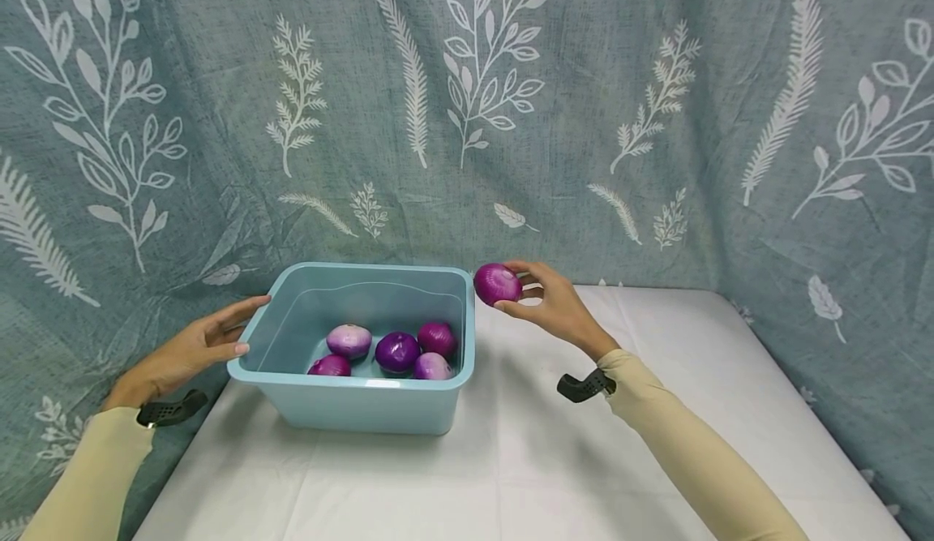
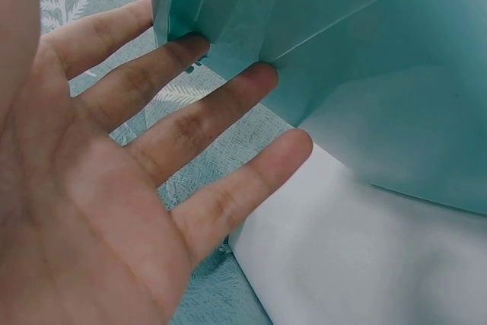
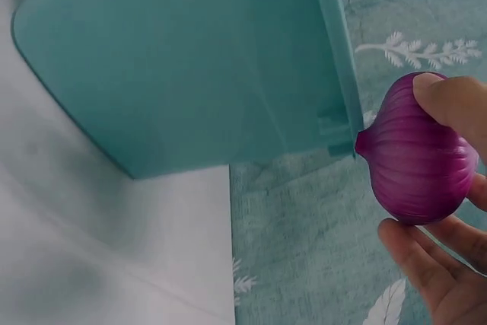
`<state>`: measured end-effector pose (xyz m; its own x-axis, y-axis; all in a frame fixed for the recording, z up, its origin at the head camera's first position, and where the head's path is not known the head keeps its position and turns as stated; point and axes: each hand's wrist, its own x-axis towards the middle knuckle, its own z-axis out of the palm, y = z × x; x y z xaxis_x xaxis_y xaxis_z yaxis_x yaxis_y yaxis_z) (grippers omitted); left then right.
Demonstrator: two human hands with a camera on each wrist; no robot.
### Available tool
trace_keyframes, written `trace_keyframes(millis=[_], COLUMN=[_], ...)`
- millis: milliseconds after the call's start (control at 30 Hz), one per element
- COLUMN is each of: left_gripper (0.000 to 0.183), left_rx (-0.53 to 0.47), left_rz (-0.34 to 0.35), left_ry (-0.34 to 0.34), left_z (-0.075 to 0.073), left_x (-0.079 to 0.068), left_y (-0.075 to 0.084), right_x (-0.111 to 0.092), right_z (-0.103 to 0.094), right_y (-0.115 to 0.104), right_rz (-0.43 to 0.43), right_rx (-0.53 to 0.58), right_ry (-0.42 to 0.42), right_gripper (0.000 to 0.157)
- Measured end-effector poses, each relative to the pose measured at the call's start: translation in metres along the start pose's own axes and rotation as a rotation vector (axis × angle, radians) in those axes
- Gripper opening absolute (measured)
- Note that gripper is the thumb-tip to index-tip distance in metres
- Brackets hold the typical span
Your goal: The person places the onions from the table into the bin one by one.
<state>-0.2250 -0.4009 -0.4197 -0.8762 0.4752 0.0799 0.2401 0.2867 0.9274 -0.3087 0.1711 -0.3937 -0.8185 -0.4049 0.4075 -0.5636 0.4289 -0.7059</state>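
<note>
A purple onion (image 1: 498, 284) is pinched between the thumb and fingers of my right hand (image 1: 549, 302), just beyond the right rim of a light blue plastic bin (image 1: 357, 407). In the right wrist view the onion (image 3: 417, 154) shows its ribbed skin, its pointed tip turned toward the bin's rim. My left hand (image 1: 193, 350) is at the bin's left side, fingers spread. In the left wrist view its straight fingers (image 2: 228, 104) reach along the outer wall under the rim. Inside the bin lie several onions (image 1: 397, 352), dark purple and pale violet.
The bin stands on a table with a white cloth (image 1: 584, 460), toward its left side. Behind and around it hangs a grey-blue curtain (image 1: 540, 184) printed with white leaves. Dark bands (image 1: 584, 385) sit on both wrists.
</note>
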Motion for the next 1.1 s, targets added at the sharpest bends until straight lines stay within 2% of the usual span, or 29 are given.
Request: trace_keyframes(millis=[433,700,933,1100], left_gripper=[0.069,0.069,0.07,0.069], left_rx=[0.016,0.014,0.017,0.017], left_rz=[-0.005,0.003,-0.003,0.001], left_ry=[0.01,0.008,0.012,0.002], left_z=[-0.001,0.001,0.001,-0.001], left_x=[0.001,0.0,0.002,0.002], left_y=[0.0,-0.001,0.001,0.0], right_x=[0.009,0.008,0.006,0.003], right_z=[0.012,0.027,0.035,0.031], right_y=[-0.029,-0.041,-0.045,-0.041], right_rz=[-0.071,-0.143,-0.181,-0.177], right_rx=[0.055,0.049,0.094,0.053], right_ry=[0.004,-0.059,-0.118,-0.101], right_gripper=[0.065,0.067,0.063,0.055])
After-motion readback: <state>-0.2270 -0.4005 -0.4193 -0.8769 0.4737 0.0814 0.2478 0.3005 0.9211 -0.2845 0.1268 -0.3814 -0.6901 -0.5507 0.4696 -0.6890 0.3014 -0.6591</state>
